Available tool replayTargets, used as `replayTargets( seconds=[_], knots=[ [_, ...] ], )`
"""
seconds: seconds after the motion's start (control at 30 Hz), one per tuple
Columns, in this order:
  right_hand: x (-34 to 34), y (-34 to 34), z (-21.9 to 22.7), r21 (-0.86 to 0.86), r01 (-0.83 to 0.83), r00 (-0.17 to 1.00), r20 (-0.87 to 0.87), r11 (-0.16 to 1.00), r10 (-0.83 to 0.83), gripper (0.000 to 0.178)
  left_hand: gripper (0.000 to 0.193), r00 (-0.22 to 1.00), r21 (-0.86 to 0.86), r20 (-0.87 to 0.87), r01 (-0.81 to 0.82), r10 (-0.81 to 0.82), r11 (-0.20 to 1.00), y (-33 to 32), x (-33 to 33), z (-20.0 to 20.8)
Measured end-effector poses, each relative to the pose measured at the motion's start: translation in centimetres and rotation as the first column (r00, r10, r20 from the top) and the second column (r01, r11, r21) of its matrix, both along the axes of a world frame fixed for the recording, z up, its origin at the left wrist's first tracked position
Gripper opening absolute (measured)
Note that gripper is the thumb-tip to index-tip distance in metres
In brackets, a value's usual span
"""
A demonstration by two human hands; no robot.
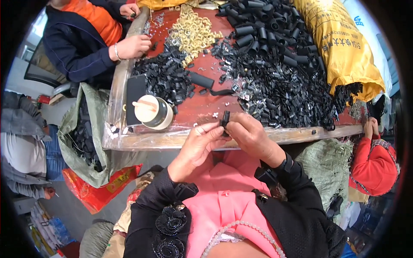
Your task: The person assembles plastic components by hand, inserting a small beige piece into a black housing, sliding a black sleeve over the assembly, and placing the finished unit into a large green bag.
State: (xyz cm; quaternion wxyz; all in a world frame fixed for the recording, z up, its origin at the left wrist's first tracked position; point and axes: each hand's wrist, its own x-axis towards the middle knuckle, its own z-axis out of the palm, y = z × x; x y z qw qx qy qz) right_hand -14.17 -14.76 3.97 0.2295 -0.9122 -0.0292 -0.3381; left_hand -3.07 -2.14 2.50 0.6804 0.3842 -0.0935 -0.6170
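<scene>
Just above the near table edge, my left hand [198,143] and my right hand [250,134] meet at a small black plastic piece [226,116]. Its narrow upper end stands up between my fingertips; the lower end is partly hidden by them. The left thumb and fingers pinch it from one side, and the right fingers grip it from the other. Beyond my hands lie a black cylinder [202,81] with a black strip [221,92] beside it. Heaps of small black parts [165,77] and more black parts with shiny metal bits [284,92] flank them.
A round tub [150,112] stands at the table's left corner beside a black flat box [136,96]. Yellowish rings [191,30], black tubes [266,30] and a yellow sack [340,43] lie farther back. A co-worker's hand [133,46] works at left; a person in red [373,165] is at right.
</scene>
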Motion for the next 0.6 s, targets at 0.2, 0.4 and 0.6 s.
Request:
replayTargets(
  seconds=[0.2,0.4,0.6],
  knots=[
    [1.0,0.6,-0.1,-0.036,-0.071,0.997,0.01,0.997,0.072,0.01,0.021,0.993,0.03,0.121,-0.012,0.008,0.999,1.0,0.4,0.4],
    [1.1,0.8,-0.2,-0.072,-0.089,0.995,-0.06,0.993,0.085,0.015,0.021,0.999,-0.085,0.028,0.018,-0.016,0.996,1.0,1.3,-3.0],
    [1.0,1.5,-0.2,-0.035,-0.086,0.996,-0.036,0.996,0.085,0.015,0.026,1.0,-0.068,0.025,-0.016,0.017,0.998,1.9,0.7,-2.0]
  ],
)
